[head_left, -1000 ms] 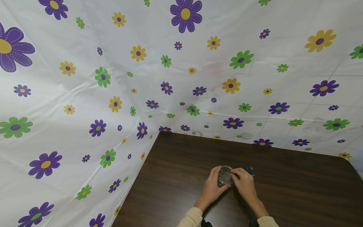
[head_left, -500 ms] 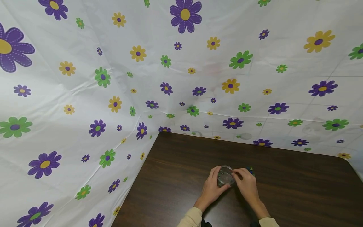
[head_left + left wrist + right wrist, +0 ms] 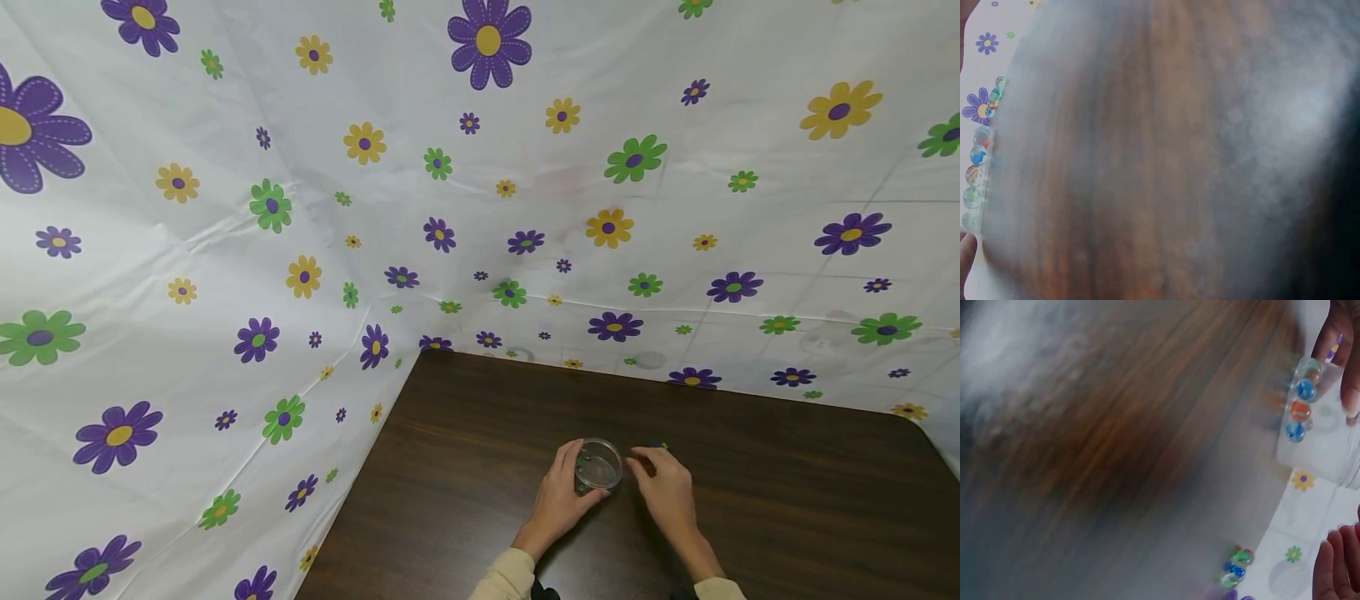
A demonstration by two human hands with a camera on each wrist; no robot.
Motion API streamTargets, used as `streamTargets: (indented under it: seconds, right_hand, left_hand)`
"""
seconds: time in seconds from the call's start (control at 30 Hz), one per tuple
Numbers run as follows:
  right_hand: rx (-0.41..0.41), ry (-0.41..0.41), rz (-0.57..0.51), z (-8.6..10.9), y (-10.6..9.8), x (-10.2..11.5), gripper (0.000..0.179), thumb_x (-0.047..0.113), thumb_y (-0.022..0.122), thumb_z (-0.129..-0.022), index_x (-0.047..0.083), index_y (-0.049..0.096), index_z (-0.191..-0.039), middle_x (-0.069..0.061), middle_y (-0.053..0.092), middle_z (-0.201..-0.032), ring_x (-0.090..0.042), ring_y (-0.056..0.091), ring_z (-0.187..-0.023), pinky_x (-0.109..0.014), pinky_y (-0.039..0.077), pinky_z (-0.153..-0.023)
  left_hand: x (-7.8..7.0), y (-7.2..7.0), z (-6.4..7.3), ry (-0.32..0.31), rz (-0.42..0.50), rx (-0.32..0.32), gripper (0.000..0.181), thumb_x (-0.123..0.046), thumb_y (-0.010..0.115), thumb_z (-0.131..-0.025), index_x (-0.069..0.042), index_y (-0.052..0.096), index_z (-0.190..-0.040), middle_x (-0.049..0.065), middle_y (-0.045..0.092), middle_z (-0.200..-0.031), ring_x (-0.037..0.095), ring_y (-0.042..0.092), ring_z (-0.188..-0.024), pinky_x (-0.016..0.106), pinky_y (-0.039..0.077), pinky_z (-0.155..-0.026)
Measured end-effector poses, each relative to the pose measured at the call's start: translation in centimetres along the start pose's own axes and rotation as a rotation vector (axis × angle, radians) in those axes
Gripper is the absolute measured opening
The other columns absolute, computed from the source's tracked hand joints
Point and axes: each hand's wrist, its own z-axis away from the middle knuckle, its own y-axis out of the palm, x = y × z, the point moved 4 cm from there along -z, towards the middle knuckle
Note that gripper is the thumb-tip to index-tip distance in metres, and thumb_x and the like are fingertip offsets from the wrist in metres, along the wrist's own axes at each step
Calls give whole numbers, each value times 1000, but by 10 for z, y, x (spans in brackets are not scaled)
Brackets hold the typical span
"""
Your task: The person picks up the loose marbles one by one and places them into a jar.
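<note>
My left hand grips a clear round jar from its left side, with fingers and thumb curled around the wall. Several glass marbles, blue, orange and greenish, lie at the jar's bottom in the right wrist view. The jar's mouth has no lid on it. My right hand hovers just right of the jar, apart from it. Its fingers are loosely bent, and no marble shows between them. A small cluster of marbles sits on the table; in the head view my right hand mostly hides it.
The dark wood-grain tabletop spreads around both hands. Behind it and on the left hangs a white sheet printed with purple, yellow and green flowers. Much of each wrist view is blurred tabletop.
My right hand has moved rightward from over the jar's rim to beside it, covering most of the loose marbles in the head view. My left hand and the jar stay in place.
</note>
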Motion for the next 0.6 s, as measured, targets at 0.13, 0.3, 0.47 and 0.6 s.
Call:
streamTargets:
  seconds: [0.13,0.3,0.47,0.6]
  right_hand:
    - [-6,24,16,1,-5,-5,24,-8,89,-72,-2,77,-92,-12,72,-85,-28,67,-73,-16,47,-67]
    - [2,69,35,0,-10,-14,24,-8,89,-73,-4,77,-94,-16,72,-89,-33,70,-76,-36,55,-64]
    - [11,93,25,1,-14,-23,26,-9,88,-74,-9,75,-97,-22,71,-92,-37,71,-75,-32,57,-60]
    - [6,125,51,1,-16,-29,27,-8,88,-74,-10,74,-98,-24,71,-93,-40,70,-77,-41,56,-62]
  left_hand:
    - [0,0,0,3,2,-4,86,-40,87,-85,-9,43,-153,3,49,-150,22,64,-120,33,56,-90]
    - [0,-1,0,3,5,-6,86,-40,87,-85,-7,44,-152,4,48,-150,22,64,-119,34,56,-90]
    - [1,0,0,-5,7,-4,86,-40,87,-85,-8,44,-152,2,48,-150,22,63,-120,35,56,-90]
    - [1,0,0,-12,8,2,86,-40,87,-85,-9,44,-152,1,47,-150,22,64,-120,35,56,-90]
